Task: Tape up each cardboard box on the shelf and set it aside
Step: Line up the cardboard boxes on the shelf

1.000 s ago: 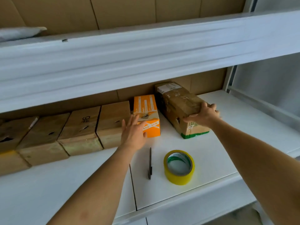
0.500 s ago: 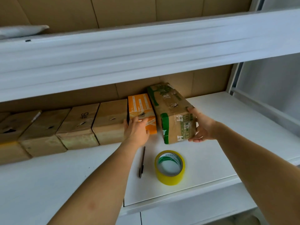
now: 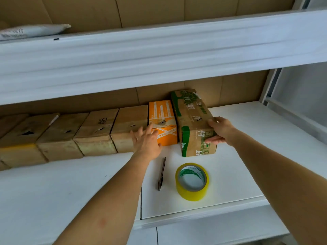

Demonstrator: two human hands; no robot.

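Head view: right hand (image 3: pixel 221 131) has a grip on the green-printed box (image 3: pixel 192 121), left hand (image 3: pixel 146 140) flat on the orange box (image 3: pixel 163 121); next, likely the tape roll (image 3: pixel 192 182).

"#6" handwritten in black on top of a brown box (image 3: pixel 99 128), white "X" on the orange box (image 3: pixel 163 123) front, green print on the held box (image 3: pixel 192 121) too blurred to read

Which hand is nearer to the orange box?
Left. The left hand rests against the orange box; the right hand grips the green-printed box beside it.
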